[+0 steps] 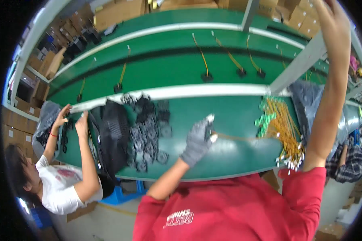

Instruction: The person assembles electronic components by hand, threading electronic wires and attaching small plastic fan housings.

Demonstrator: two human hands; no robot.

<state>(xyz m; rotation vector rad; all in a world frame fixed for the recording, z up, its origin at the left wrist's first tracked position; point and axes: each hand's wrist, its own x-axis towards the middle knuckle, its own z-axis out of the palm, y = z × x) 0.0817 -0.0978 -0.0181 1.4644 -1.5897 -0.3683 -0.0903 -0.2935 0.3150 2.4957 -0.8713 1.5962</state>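
My left hand (198,140), in a grey glove with pale fingertips, is over the near bench. Its thumb and fingers are closed at one end of a thin orange cable (237,137), which runs right toward the cable pile. A small dark part shows between the fingers, mostly hidden. High at the upper right, my bare right hand (329,9) is raised beside the white post, its fingers cut off by the picture's edge. Many black plastic parts (145,134) are heaped left of my left hand. Orange cables with green and white ends (283,130) lie to its right.
A green conveyor belt (165,66) behind the white rail carries spaced black parts with cables. A slanted white post (301,60) stands at right. Black bags (110,136) lie at left, where a co-worker (64,176) has both hands raised. Another person (350,162) sits far right.
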